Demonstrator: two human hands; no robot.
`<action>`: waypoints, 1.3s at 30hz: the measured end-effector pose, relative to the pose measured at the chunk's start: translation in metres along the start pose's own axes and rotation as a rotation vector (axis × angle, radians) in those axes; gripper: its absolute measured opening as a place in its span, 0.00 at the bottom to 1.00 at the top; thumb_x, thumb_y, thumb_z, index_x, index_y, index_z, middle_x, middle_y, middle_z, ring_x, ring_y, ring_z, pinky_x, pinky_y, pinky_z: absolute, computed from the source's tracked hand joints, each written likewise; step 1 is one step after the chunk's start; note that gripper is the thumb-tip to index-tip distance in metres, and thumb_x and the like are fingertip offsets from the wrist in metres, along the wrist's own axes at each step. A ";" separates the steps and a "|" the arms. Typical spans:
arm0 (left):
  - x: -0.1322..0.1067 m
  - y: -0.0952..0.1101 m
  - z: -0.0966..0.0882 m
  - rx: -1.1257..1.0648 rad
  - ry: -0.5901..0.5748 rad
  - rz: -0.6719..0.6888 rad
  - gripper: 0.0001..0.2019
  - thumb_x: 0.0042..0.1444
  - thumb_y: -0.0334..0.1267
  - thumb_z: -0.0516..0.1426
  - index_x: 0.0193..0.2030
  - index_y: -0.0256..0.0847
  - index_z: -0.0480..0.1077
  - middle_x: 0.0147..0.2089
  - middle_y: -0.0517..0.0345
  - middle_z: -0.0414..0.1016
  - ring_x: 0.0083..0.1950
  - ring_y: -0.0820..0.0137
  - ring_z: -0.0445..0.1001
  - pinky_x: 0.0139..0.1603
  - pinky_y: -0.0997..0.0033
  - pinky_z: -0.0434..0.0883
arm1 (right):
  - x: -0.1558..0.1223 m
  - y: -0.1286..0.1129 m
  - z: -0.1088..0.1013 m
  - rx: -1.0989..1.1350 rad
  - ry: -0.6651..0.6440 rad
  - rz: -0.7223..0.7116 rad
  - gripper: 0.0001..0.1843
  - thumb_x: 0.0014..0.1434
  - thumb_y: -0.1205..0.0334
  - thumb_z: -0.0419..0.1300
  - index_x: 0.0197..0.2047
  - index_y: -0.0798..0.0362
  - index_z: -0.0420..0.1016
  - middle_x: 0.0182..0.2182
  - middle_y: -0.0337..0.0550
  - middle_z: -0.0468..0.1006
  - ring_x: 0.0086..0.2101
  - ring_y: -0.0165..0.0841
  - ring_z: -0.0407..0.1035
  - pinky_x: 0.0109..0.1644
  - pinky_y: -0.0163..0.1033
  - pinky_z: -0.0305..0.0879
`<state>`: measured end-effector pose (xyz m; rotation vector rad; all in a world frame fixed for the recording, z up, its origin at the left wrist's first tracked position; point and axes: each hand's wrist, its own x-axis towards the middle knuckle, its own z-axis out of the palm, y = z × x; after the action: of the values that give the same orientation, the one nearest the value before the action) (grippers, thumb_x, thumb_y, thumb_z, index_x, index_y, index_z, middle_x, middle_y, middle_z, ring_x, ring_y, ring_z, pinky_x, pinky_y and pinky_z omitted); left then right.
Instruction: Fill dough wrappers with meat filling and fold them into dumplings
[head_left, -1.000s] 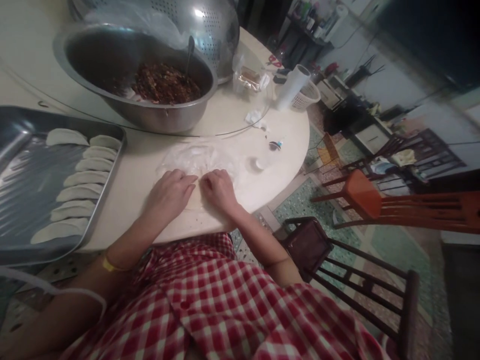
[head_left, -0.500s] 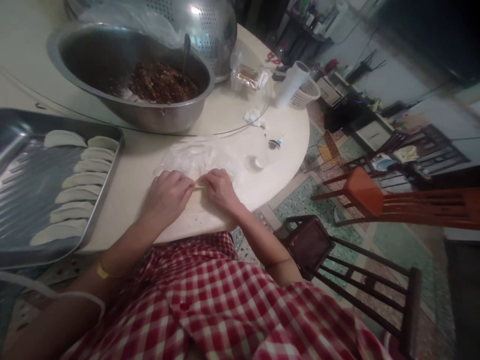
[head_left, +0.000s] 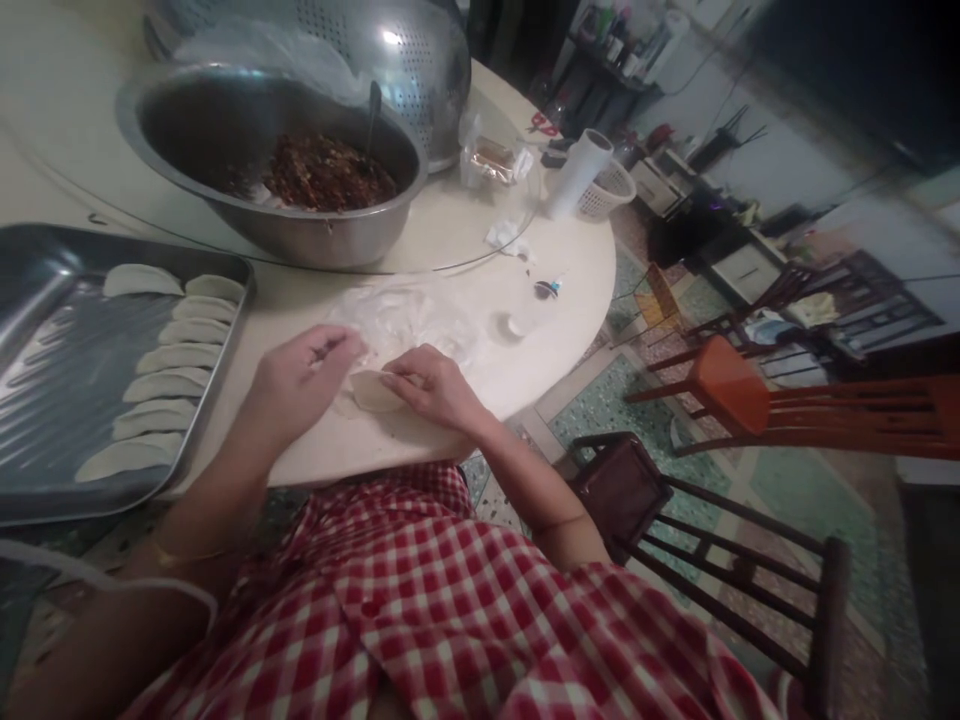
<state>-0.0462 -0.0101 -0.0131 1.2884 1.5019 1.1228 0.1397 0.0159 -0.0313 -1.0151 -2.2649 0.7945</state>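
Note:
A round, pale dumpling wrapper (head_left: pixel 375 391) is pinched at its right edge by my right hand (head_left: pixel 435 387), just above the tabletop. My left hand (head_left: pixel 304 375) hovers to its left, a little blurred, fingers loosely bent with a gap by the thumb and nothing visible in them. Behind both hands lies a crumpled clear plastic bag (head_left: pixel 420 315). Folded dumplings (head_left: pixel 178 357) line the right side of a metal tray (head_left: pixel 67 400) at the left. Dark minced filling (head_left: pixel 330 172) with a spoon (head_left: pixel 373 112) standing in it fills part of a large steel bowl (head_left: pixel 330 238).
Behind the bowl stands a perforated steel colander (head_left: pixel 431 60). A small clear cup (head_left: pixel 519 318), a plastic-wrapped package (head_left: pixel 493 160), a plastic roll (head_left: pixel 581 170) and a white basket (head_left: pixel 609 190) sit on the right of the round table. Chairs (head_left: pixel 622 490) stand beyond its edge.
My hands have come apart. The left moved left, away from the wrapper; the right has kept hold of it, and its round face now shows. The view has shifted slightly.

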 end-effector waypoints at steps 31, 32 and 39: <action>-0.021 0.036 0.016 -1.249 -0.245 -0.521 0.34 0.68 0.59 0.41 0.66 0.32 0.62 0.61 0.46 0.76 0.68 0.58 0.69 0.70 0.53 0.64 | -0.035 -0.028 -0.030 -0.417 0.286 -0.697 0.10 0.65 0.62 0.58 0.44 0.51 0.81 0.47 0.45 0.83 0.50 0.37 0.72 0.53 0.44 0.73; -0.023 0.038 0.014 -1.248 -0.250 -0.513 0.34 0.68 0.59 0.41 0.67 0.33 0.62 0.63 0.46 0.75 0.69 0.58 0.67 0.71 0.52 0.63 | -0.043 -0.028 -0.033 -0.404 0.315 -0.666 0.10 0.65 0.62 0.58 0.44 0.49 0.81 0.46 0.45 0.83 0.50 0.37 0.72 0.52 0.44 0.74; -0.026 0.056 0.020 -1.189 -0.243 -0.439 0.35 0.66 0.62 0.42 0.66 0.35 0.62 0.62 0.49 0.76 0.72 0.59 0.64 0.74 0.54 0.59 | -0.043 -0.021 -0.046 -0.423 0.469 -0.500 0.12 0.64 0.65 0.59 0.48 0.46 0.80 0.45 0.46 0.81 0.46 0.38 0.73 0.48 0.47 0.75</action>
<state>-0.0107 -0.0298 0.0371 0.2299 0.6231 1.1799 0.1854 -0.0159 0.0051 -0.6569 -2.1532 -0.1307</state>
